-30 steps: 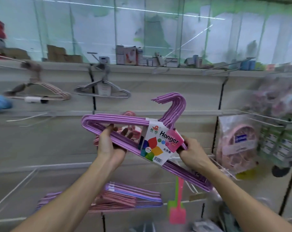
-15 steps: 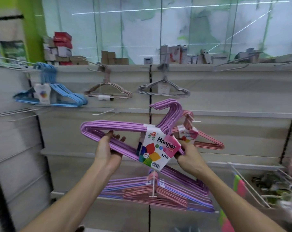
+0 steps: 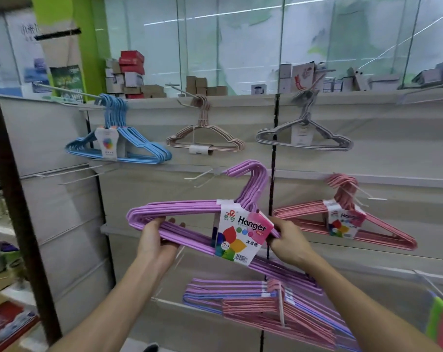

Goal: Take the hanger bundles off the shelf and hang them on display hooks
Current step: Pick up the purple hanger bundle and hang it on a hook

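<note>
Holding the purple hanger bundle point(image 3: 190, 212) in both hands, left hand point(image 3: 155, 240) gripping the lower bar, right hand point(image 3: 287, 243) pinching near the label point(image 3: 243, 233); it seems light, stiff and smooth.

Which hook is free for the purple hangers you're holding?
Look along the beige wall panel, second row down. Just left of the purple hangers' curved tops a white wire hook sticks out. Unlike the hook holding the pink hangers, it holds nothing.

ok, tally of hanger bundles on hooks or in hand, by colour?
Blue: 1, on a hook
Beige: 1, on a hook
Grey: 1, on a hook
Pink: 1, on a hook
Purple: 1, held in both hands
Total: 5
</note>
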A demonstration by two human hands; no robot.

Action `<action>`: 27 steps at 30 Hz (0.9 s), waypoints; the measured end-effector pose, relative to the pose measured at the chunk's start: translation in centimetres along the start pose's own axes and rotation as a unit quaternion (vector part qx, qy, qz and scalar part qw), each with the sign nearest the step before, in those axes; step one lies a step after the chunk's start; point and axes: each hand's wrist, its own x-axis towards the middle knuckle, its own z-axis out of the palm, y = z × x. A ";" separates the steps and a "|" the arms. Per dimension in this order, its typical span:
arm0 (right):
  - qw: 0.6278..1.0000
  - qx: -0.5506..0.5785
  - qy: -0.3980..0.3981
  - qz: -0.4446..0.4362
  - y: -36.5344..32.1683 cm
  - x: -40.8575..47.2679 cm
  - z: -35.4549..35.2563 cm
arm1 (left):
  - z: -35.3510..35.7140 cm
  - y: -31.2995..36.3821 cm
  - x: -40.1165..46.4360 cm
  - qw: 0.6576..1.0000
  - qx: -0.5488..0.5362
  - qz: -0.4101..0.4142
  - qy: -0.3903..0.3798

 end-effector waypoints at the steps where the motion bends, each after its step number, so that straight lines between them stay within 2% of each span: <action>1: 1.000 -0.005 -0.005 -0.002 -0.2 0.9 0.4 | -0.2 0.1 0.9 1.000 -0.002 -0.001 0.003; 13: 0.999 -0.037 -0.029 -0.022 -0.1 11.6 5.1 | -1.1 1.6 12.9 1.000 -0.015 -0.005 0.010; 20: 0.995 -0.088 -0.054 -0.002 0.4 14.3 6.6 | -3.1 -0.3 17.8 0.998 -0.045 -0.033 0.026; 27: 0.989 -0.133 -0.056 0.009 -0.2 16.5 7.3 | -3.2 -0.5 20.9 0.997 -0.061 -0.053 0.006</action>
